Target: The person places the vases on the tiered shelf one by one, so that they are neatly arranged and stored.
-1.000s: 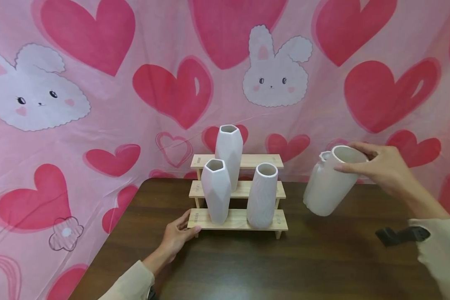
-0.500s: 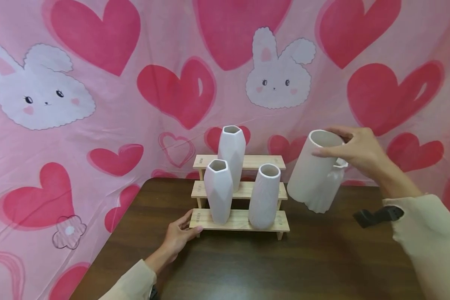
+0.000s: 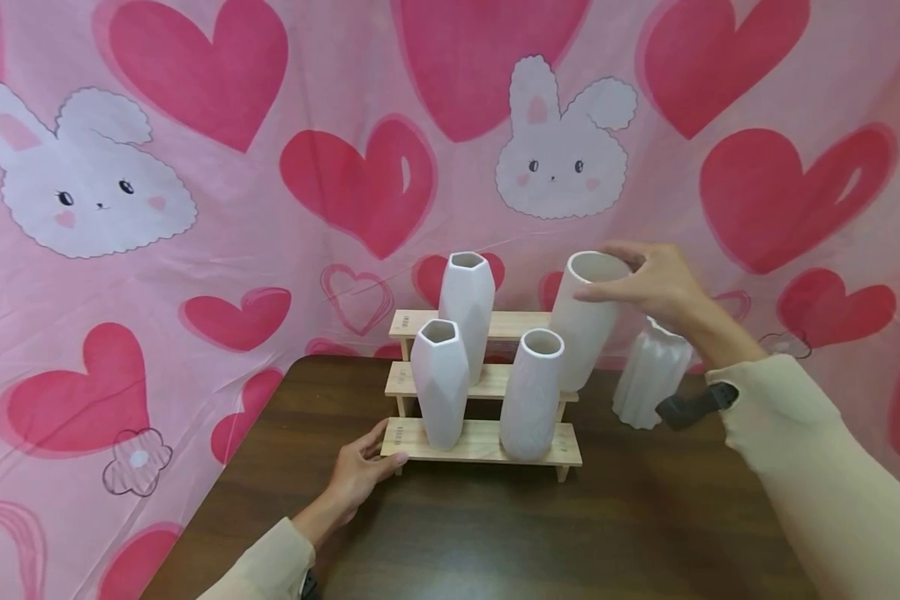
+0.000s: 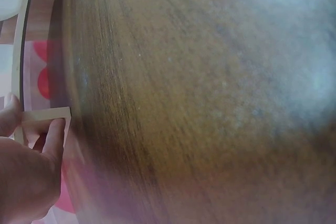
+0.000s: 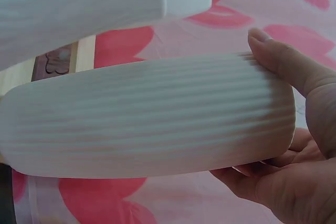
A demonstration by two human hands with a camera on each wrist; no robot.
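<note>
My right hand (image 3: 656,283) grips a white ribbed vase (image 3: 581,329) near its rim, thumb on the near side and fingers behind. Its base is at the right end of the middle shelf of a three-step wooden stand (image 3: 483,437); whether it touches the wood I cannot tell. In the right wrist view the ribbed vase (image 5: 152,121) lies across the picture, with my fingers at its rim end. My left hand (image 3: 356,475) holds the stand's bottom shelf at its left end, thumb on the front edge. The left wrist view shows its fingers at a stand leg (image 4: 47,113).
A faceted white vase (image 3: 468,304) stands on the middle shelf's left. The bottom shelf bears another faceted vase (image 3: 441,387) and a round-mouthed textured vase (image 3: 531,400). A fluted white vase (image 3: 648,375) stands on the brown table (image 3: 480,533) to the right. A heart-patterned cloth (image 3: 450,192) hangs behind.
My right hand has carried the ribbed vase leftward from over the table to the stand's middle shelf, bringing the fluted vase behind it into fuller view. My left hand keeps its hold.
</note>
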